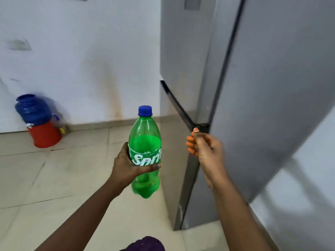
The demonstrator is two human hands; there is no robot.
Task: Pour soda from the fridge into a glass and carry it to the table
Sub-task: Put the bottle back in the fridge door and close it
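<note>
Left hand (125, 165) has the Sprite bottle (145, 151), fingers wrapped around the label band, bottle upright and held out in front of me over the floor (54, 178). Blue cap (145, 111) is on. Liquid level sits roughly at the label's top edge, so it reads about half full.

Right hand (203, 145) is empty, fingers loosely curled, next to the fridge door (262, 105) edge. Can't tell if it touches the door; motion blur there. Door looks nearly shut against the fridge body (183, 51); whether it is fully sealed I can't say.

Progress, my read: soda is out of the fridge, so the fetch step is done. Left: confirm the door is shut, find a glass, uncap, pour, carry the glass to the surface. No glass or table in view.

Only other items: a blue container (32, 109) stacked on a red bucket (45, 135) by the wall (81, 51), well apart from me.
</note>
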